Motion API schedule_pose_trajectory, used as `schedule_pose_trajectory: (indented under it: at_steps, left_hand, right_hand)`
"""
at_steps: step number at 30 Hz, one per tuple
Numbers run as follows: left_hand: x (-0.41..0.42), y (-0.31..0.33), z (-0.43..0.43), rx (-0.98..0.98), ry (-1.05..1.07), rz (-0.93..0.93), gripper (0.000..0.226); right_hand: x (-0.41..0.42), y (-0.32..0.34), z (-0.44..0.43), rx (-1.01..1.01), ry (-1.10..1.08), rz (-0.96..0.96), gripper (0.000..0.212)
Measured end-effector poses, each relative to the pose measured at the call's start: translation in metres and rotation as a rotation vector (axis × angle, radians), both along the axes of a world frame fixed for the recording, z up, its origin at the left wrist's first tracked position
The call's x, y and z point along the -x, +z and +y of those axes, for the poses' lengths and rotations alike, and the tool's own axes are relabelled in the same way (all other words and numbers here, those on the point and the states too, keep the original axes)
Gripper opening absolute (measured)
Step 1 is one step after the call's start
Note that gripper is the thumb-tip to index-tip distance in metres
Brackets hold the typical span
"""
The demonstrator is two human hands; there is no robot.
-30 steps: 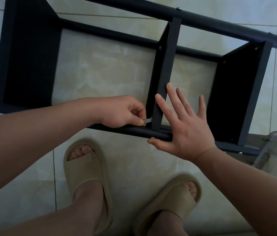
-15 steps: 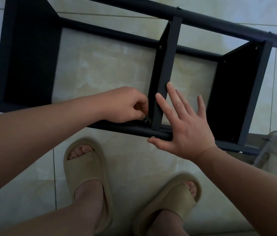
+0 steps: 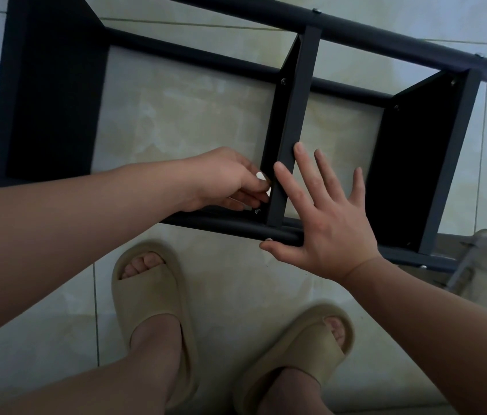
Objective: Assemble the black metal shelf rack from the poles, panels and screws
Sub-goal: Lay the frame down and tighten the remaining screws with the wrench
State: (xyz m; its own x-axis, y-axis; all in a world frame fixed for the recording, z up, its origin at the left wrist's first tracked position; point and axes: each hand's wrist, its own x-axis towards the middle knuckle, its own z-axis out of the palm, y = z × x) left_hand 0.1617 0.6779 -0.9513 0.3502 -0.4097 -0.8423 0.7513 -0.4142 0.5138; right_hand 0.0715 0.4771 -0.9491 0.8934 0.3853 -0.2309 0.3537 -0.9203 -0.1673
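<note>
Underfoot: fastening a joint

The black rack [image 3: 50,100] lies on its side on the tiles [image 3: 176,115], long axis left to right. Flat on the middle panel [image 3: 293,121] and near pole [image 3: 221,227] presses the right hand [image 3: 332,232], fingers spread. The left hand [image 3: 224,178], nearer, pinches a small pale tool [image 3: 261,176]; the screw [image 3: 256,211] sits just beside its fingertips, toward that pole.
</note>
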Motion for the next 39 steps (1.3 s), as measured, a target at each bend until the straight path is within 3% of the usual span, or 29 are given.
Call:
schedule_pose_trajectory:
  at_steps: [28, 39]
  left_hand:
    - [0.0009, 0.0049, 0.0022, -0.016, -0.051, -0.137, 0.01]
    - [0.0042, 0.0077, -0.0004, 0.009, -0.034, -0.087, 0.018]
  right_hand:
    - [0.0006, -0.0008, -0.0006, -0.01, 0.0, 0.016, 0.103]
    - [0.0001, 0.0006, -0.0001, -0.012, 0.001, 0.043, 0.102]
